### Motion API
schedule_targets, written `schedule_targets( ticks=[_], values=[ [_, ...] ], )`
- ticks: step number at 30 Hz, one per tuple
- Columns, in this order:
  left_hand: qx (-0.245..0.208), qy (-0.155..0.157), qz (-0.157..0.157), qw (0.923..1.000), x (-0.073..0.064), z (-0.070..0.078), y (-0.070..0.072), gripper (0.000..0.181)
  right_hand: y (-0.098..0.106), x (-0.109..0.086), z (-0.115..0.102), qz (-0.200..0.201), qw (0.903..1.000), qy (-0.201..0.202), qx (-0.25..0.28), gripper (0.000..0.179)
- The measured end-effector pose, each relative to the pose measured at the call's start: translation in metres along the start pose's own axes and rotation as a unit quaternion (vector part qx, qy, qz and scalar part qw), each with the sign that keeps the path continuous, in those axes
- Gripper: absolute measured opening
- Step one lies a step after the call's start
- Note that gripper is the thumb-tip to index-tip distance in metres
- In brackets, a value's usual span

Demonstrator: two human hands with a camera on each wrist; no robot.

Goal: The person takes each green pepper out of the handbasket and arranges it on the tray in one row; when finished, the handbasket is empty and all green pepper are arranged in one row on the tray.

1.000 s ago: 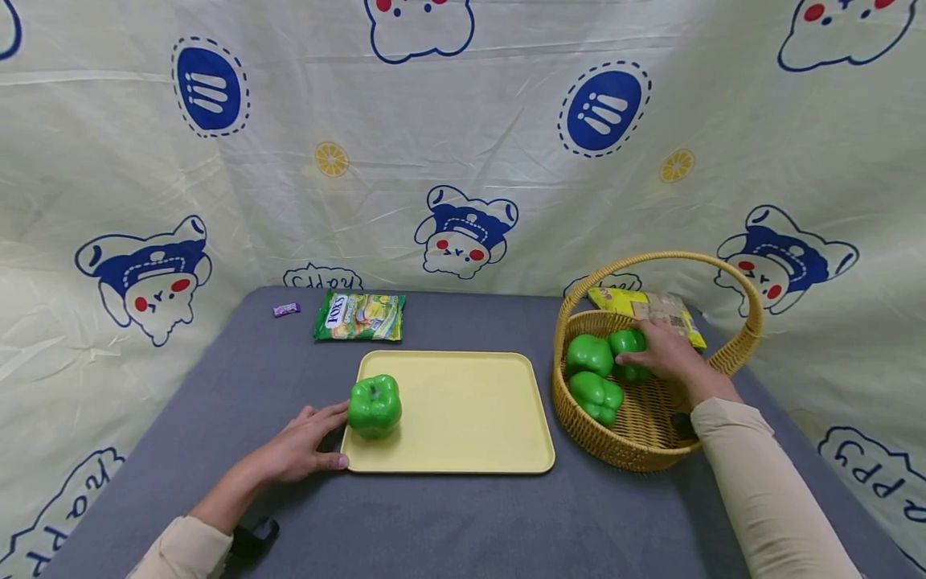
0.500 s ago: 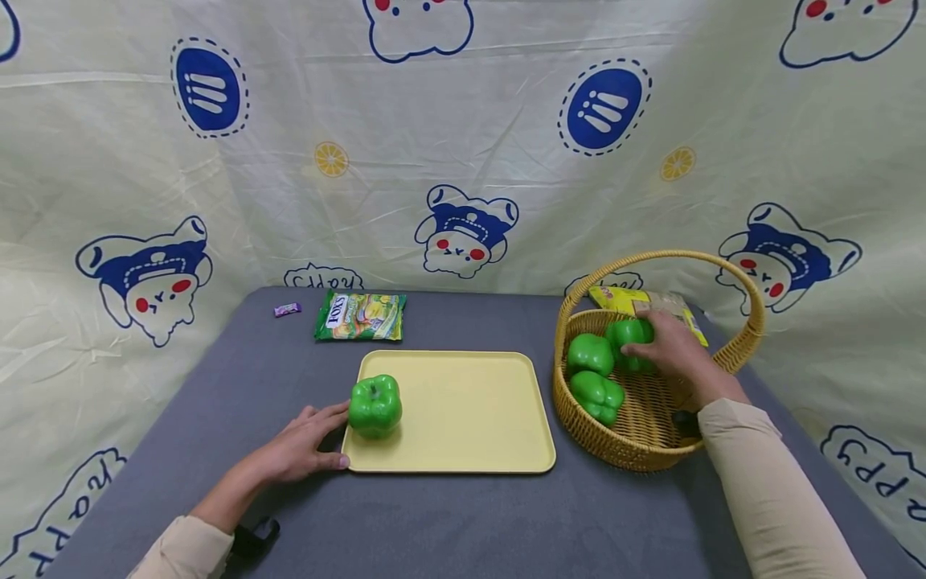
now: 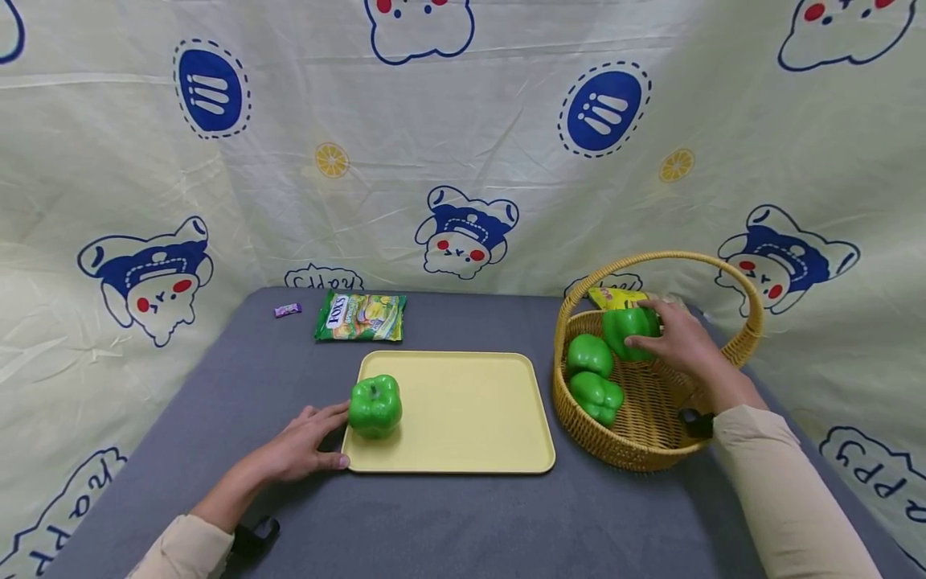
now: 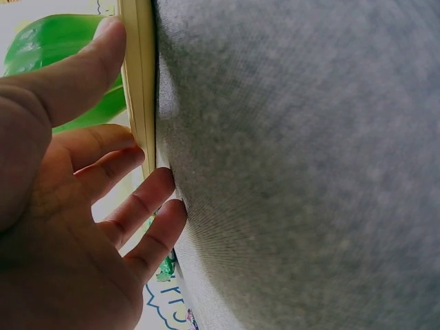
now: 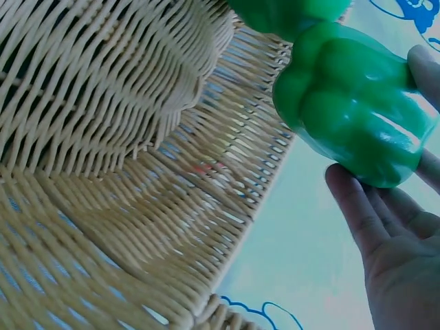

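My right hand [image 3: 680, 342] grips a green bell pepper [image 3: 628, 331] between thumb and fingers, raised inside the wicker basket [image 3: 654, 457] near its back rim. The right wrist view shows the held pepper [image 5: 357, 103] up close. Two more bell peppers, a rear one [image 3: 589, 355] and a front one [image 3: 597, 397], lie in the basket's left half. My left hand [image 3: 304, 446] touches the left edge of the yellow tray [image 3: 463, 410] with straight fingers. Another green bell pepper [image 3: 374, 406] sits upright on the tray's left side, close to those fingertips.
A green snack bag [image 3: 360, 316] lies behind the tray, with a small purple packet [image 3: 287, 310] to its left. Behind the basket is a yellow packet [image 3: 611, 298], partly hidden. The basket's tall handle [image 3: 665, 256] arches over its opening. A patterned cloth [image 3: 463, 145] hangs behind the table.
The right hand has taken hold of the basket's back-right bell pepper and lifted it up from the basket floor. My left hand and the tray have stayed still.
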State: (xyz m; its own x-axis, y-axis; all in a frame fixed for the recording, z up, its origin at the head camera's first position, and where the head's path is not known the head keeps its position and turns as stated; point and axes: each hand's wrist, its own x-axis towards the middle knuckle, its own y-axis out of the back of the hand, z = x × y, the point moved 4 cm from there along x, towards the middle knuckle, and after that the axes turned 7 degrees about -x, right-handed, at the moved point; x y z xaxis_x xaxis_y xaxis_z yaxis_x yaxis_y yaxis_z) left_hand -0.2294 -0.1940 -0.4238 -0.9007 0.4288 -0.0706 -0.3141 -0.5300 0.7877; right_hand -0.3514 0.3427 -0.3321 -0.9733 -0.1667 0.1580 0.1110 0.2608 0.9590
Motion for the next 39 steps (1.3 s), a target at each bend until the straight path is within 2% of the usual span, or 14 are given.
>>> schedule_targets(
  ticks=[9,25,31,39],
  values=[
    [-0.001,0.0,0.0,1.0,0.0,0.0,0.0,0.076,0.01,-0.012,-0.01,0.006,0.9997,0.006,0.024,0.082],
    [-0.005,0.003,-0.002,1.0,0.0,0.001,0.0,0.077,0.027,-0.039,-0.039,0.055,0.9964,0.042,0.049,0.073],
    [-0.005,0.006,-0.002,1.0,-0.001,0.002,0.0,0.077,0.031,-0.051,-0.053,0.081,0.9909,0.074,0.079,0.067],
    [-0.004,0.004,0.001,1.0,-0.001,0.001,0.0,0.077,0.026,-0.067,-0.074,0.081,0.9787,0.111,0.153,0.064]
  ],
)
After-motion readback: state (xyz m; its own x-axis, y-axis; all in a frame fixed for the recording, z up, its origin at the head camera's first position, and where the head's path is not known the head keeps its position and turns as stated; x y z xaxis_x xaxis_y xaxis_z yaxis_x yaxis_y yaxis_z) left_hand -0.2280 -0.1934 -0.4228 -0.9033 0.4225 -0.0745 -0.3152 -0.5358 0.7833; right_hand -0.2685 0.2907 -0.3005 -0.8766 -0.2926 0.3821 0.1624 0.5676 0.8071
